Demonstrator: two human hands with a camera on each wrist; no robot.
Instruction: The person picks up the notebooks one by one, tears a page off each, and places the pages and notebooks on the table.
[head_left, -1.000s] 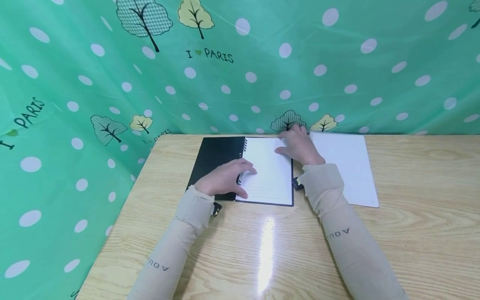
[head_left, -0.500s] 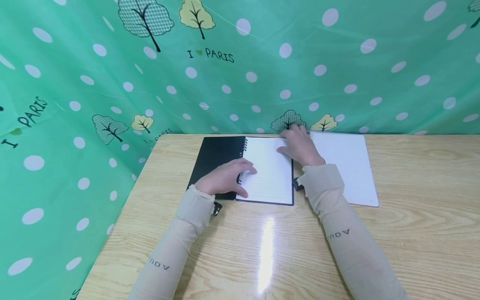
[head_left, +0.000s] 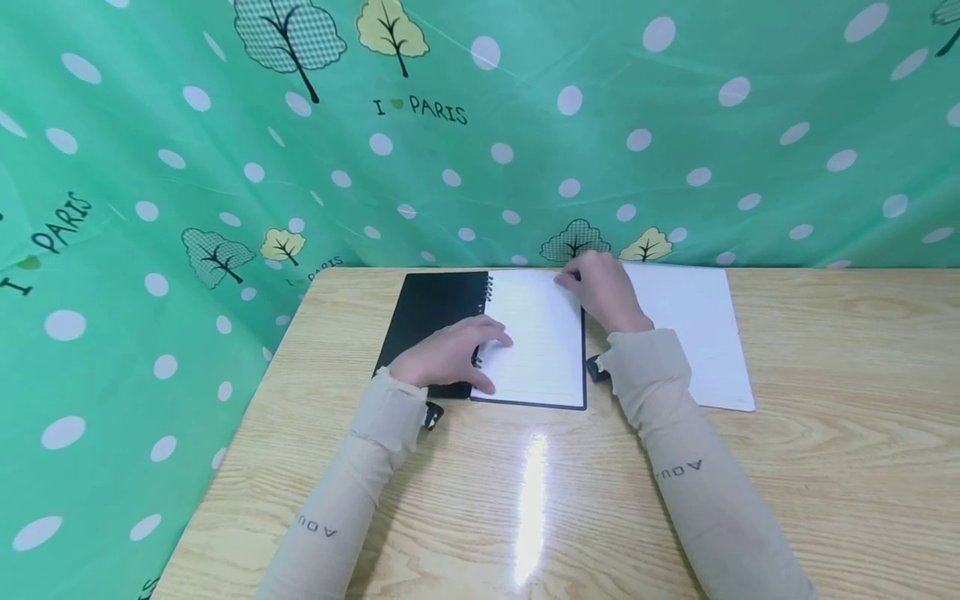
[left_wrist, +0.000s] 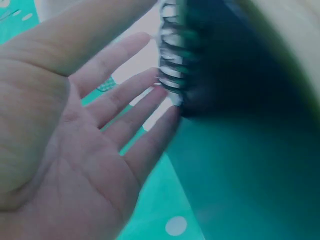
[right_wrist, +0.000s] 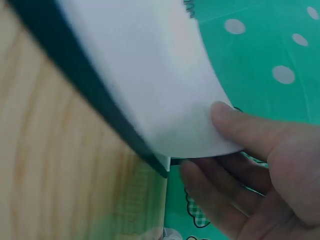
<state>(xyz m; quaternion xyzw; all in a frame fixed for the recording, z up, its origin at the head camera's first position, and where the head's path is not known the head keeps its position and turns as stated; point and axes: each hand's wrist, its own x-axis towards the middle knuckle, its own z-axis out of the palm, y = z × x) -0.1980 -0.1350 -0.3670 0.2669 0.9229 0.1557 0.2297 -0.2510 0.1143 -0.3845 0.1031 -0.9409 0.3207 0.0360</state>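
A spiral notebook (head_left: 536, 350) lies unfolded on the table, its black cover (head_left: 431, 312) to the left and a lined white page to the right. My left hand (head_left: 446, 354) rests across the coil binding (left_wrist: 172, 50), fingers extended over the page. At the far right corner, my right hand (head_left: 603, 287) pinches the page between thumb and fingers. The right wrist view shows that page (right_wrist: 170, 100) lifted and bent at its corner, with the thumb (right_wrist: 235, 122) on top and the fingers beneath.
A white lined sheet (head_left: 690, 333) lies to the right of the notebook, partly under my right forearm. The wooden table (head_left: 450, 500) meets a green dotted curtain (head_left: 517, 125) at its back and left edges.
My right thumb and fingers have closed on the page corner, and the corner has lifted. My left hand has stayed in place.
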